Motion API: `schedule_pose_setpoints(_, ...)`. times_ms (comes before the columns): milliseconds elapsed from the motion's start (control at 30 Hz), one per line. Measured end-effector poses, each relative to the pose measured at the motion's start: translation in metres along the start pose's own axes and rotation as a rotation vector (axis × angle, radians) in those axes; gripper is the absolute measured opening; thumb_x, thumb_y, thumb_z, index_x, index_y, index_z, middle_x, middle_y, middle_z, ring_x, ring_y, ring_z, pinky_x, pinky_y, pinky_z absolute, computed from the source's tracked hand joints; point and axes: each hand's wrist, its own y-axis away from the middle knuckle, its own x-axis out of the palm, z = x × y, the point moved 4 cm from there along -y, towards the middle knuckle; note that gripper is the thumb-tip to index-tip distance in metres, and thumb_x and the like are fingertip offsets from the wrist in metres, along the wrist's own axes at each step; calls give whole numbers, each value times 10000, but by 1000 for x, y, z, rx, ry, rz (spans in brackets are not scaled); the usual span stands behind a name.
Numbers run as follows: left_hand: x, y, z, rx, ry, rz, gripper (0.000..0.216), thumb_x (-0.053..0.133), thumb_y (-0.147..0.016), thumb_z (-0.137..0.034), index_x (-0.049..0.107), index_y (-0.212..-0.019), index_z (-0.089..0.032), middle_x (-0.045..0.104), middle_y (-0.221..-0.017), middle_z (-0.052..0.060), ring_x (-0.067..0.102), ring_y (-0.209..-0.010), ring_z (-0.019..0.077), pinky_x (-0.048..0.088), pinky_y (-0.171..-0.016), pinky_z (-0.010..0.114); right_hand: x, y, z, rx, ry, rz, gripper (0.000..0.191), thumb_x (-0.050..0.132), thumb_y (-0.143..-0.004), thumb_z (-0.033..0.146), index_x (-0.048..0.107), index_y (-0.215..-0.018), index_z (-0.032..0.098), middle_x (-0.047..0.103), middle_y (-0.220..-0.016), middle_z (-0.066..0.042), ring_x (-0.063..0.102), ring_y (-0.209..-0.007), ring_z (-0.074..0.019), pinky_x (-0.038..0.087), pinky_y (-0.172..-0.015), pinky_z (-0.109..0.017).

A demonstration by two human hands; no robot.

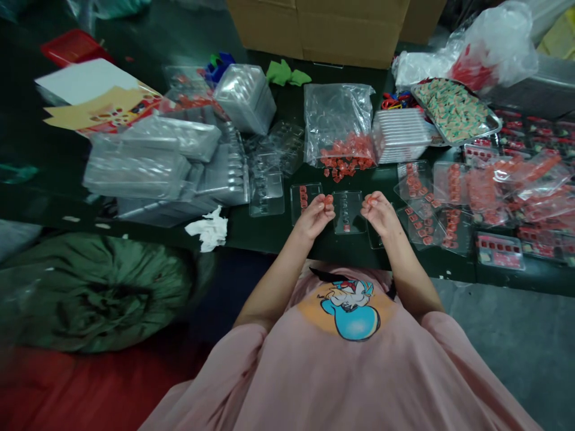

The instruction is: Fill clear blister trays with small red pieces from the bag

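My left hand (317,215) pinches a small red plastic piece (328,199) over the table's front part. A red piece (370,202) also shows at the fingertips of my right hand (378,214), which is closed on it. Between the hands lies a clear plastic blister tray (348,211) with a row of small pockets, one red piece near its lower end. Partly under my left hand is another clear tray (295,194) with red pieces in its row. Beyond the hands, a loose heap of red pieces (348,157) spills from the mouth of a clear bag (338,111).
Stacked clear trays (139,164) fill the left side, with crumpled tissue (210,229) near the edge. Filled trays (451,230) and packed red pieces (516,185) lie right. A tray of small green and beige pieces (456,111) stands behind, and a cardboard box (318,27) closes the back.
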Motion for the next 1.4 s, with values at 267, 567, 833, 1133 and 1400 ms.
schedule_pose_setpoints(267,5,0,13,22,-90,-33,320,830,-578,-161,700,-865,-216,687,-850,-8,619,-740,89,486,-713,223,29,16,-7,11,351,181,310,677,-780,338,660,-1075,244,610,-814,20,542,-676,-101,477,-635,-241)
schedule_pose_setpoints(567,5,1,14,120,-285,-59,321,846,-560,-225,751,-864,-189,712,-829,22,647,-800,142,487,-848,315,29,16,-23,104,224,182,342,705,-762,357,668,-1078,232,612,-816,24,542,-645,-85,491,-617,-226)
schedule_pose_setpoints(833,6,-9,4,250,-561,22,242,817,-652,-290,784,-871,-192,737,-887,49,660,-880,182,490,-868,313,24,14,-27,86,279,250,416,660,-772,275,629,-1187,264,601,-829,29,562,-676,-99,525,-690,-263)
schedule_pose_setpoints(1133,17,-7,0,241,-574,11,253,785,-700,-309,780,-912,-171,741,-846,69,674,-811,188,513,-846,340,18,15,2,-277,902,157,433,531,-804,133,661,-1193,272,603,-884,-22,523,-729,-150,488,-793,-342)
schedule_pose_setpoints(1400,14,-8,10,475,-1312,264,135,658,-837,-204,780,-894,-215,722,-992,66,671,-943,188,509,-904,326,-21,9,5,-222,745,-44,233,534,-807,221,668,-997,204,650,-923,-28,587,-750,-140,498,-720,-291)
